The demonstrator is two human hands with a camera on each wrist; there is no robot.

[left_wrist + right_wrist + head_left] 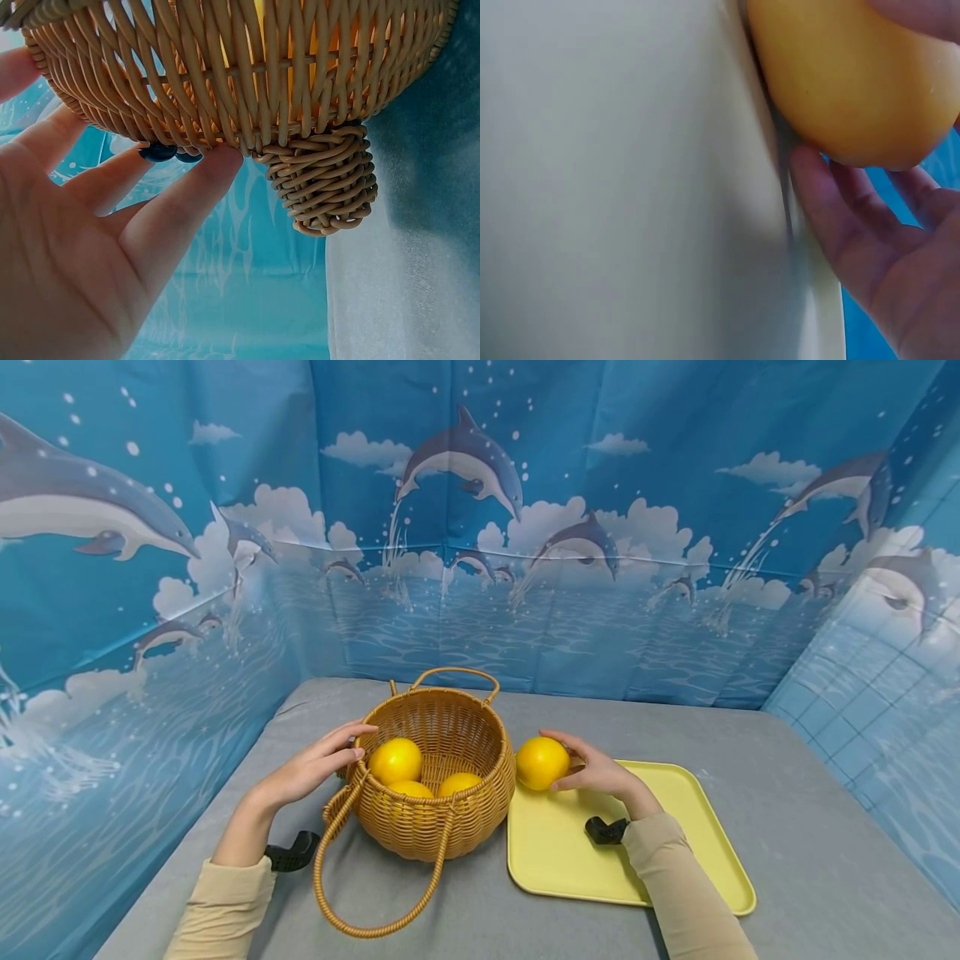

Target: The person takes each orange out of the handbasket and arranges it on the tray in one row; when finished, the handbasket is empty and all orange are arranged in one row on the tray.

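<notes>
My right hand (596, 768) grips a round yellow fruit (542, 763) between thumb and fingers, by the tray's far left corner and the basket's right side. In the right wrist view the fruit (855, 82) looks smooth and orange-yellow, with fingertips against its underside. A wicker basket (435, 827) stands to the left, holding several similar fruits (396, 761). My left hand (311, 768) touches the basket's left rim with extended fingers. The left wrist view shows its thumb and fingertips against the woven wicker (217, 82). Beneath my right forearm lies a yellow tray (555, 852).
One basket handle (375, 932) hangs down towards the front, while the other handle (457, 670) stands up at the back. A grey cloth (810, 827) covers the table. Blue curtains with dolphins (465, 460) surround it. Black devices (294, 852) are strapped at both wrists.
</notes>
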